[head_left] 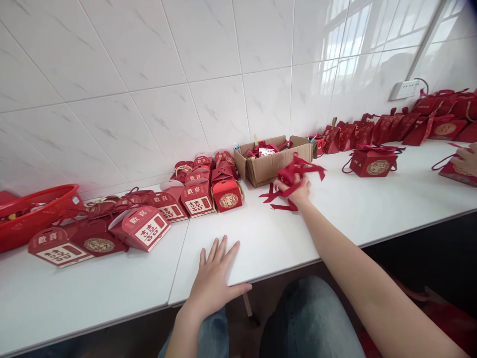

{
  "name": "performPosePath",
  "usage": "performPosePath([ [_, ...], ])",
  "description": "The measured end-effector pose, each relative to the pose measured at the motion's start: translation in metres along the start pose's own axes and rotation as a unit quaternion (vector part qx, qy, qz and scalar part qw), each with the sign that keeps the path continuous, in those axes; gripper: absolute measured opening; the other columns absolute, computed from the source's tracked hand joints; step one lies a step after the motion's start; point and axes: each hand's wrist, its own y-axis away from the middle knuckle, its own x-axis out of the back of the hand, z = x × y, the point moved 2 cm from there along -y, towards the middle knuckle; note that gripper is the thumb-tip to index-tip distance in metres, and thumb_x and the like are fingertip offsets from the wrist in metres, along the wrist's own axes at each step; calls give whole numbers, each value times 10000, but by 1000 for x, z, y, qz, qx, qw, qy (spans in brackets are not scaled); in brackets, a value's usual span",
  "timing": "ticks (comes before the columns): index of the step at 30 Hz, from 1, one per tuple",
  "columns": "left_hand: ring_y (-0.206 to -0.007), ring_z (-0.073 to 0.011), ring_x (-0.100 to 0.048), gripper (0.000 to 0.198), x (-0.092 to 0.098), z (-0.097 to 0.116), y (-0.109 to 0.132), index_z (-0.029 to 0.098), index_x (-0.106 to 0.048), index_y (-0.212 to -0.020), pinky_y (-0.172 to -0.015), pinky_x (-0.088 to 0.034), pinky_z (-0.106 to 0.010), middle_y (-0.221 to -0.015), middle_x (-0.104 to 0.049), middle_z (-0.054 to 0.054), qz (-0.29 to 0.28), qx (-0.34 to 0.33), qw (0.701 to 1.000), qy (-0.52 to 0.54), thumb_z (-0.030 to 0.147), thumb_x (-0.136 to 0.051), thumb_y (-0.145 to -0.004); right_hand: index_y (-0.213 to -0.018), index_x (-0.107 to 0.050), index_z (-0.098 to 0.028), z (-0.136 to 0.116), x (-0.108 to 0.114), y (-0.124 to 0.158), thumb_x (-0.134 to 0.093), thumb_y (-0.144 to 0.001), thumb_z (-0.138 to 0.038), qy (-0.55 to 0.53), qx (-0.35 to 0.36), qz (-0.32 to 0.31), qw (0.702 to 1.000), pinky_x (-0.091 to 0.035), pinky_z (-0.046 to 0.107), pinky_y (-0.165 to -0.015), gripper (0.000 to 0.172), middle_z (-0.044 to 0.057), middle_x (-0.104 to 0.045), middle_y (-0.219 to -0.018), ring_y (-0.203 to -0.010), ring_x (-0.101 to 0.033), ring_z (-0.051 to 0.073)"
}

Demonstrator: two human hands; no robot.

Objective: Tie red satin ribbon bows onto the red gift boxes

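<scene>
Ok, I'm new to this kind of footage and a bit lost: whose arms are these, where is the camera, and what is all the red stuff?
There is no machine here: one camera sits on a person's head and looks down at their own two bare hands. The left hand lies flat and open on the white table, near its front edge. The right hand reaches out, its grip closed on a bunch of red ribbons. Just behind them stands an open cardboard box with more red bits inside. Many red gift boxes crowd the wall to the left, beside a red basket, and more line the wall to the right. At the far right edge, another person's hand sits over a red box.
</scene>
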Motion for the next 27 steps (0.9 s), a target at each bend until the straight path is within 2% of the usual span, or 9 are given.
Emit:
performPosePath([
  [3,-1441,-345,-18,903,1,0,1,326,-199,-1480,-1123,-102,-596,-1578,-46,-76,2,0,1000,3,693,-535,-727,-1046,-681,-258,4,-14,13,-794,-491,-566,137,-5,-109,985,-31,600,-1090,645,97,-373,-1445,-1398,-84,419],
  [5,-1440,-350,-26,903,0,-1,1,326,-203,-1480,-1120,-105,-602,-1577,-55,-79,5,-3,1000,8,699,-532,-726,-963,-713,-266,7,-20,17,-814,-474,-524,190,3,-164,968,-47,597,-1080,562,94,-487,-1356,-1365,-201,419],
  [7,-1440,-349,-23,906,-1,-1,1,329,-201,-1479,-1120,-102,-602,-1577,-52,-77,5,-5,1000,12,709,-524,-723,-828,-715,-225,9,-21,16,-801,-519,-463,177,10,-160,971,-226,558,-1038,399,102,-627,-1132,-1204,-445,380],
  [12,-1443,-335,-9,906,-2,-1,0,334,-195,-1480,-1128,-83,-591,-1578,-44,-70,2,-3,1000,11,715,-517,-723,-683,-606,-172,6,-11,1,-611,-744,-387,92,-6,-54,994,-492,337,-692,224,40,-629,-677,-721,-609,217],
  [15,-1444,-333,-11,905,-3,-2,0,337,-190,-1480,-1130,-85,-588,-1579,-40,-67,5,-4,1000,13,719,-510,-725,-911,-591,-138,-6,4,-10,-402,-884,-380,33,-11,51,998,-512,309,-659,308,79,-648,-825,-772,-625,200],
  [19,-1444,-336,-14,901,-5,-3,1,341,-193,-1479,-1128,-89,-590,-1580,-38,-67,13,-15,1000,15,724,-506,-725,-1215,-473,-147,-22,27,-11,-251,-936,-354,13,74,235,969,-448,384,-914,413,157,-492,-1255,-1140,-518,226],
  [21,-1443,-343,-18,895,-4,-2,1,333,-197,-1480,-1126,-90,-595,-1579,-41,-73,15,-20,1000,15,718,-504,-732,-1227,-503,-163,-25,24,-5,-388,-888,-383,106,112,171,973,-379,465,-977,420,168,-455,-1291,-1203,-457,283],
  [24,-1441,-350,-23,893,-3,-1,1,320,-197,-1482,-1123,-92,-599,-1577,-48,-82,17,-16,1000,13,705,-508,-739,-1038,-647,-203,-20,3,7,-630,-733,-431,248,96,-80,961,-323,592,-953,381,135,-578,-1126,-1100,-501,347],
  [27,-1440,-355,-40,903,-2,-1,1,321,-210,-1479,-1122,-99,-601,-1575,-70,-86,14,-8,1000,15,706,-524,-725,-945,-674,-236,-23,-5,16,-584,-774,-422,261,107,-116,952,-298,572,-969,268,87,-605,-1111,-1082,-506,303],
])
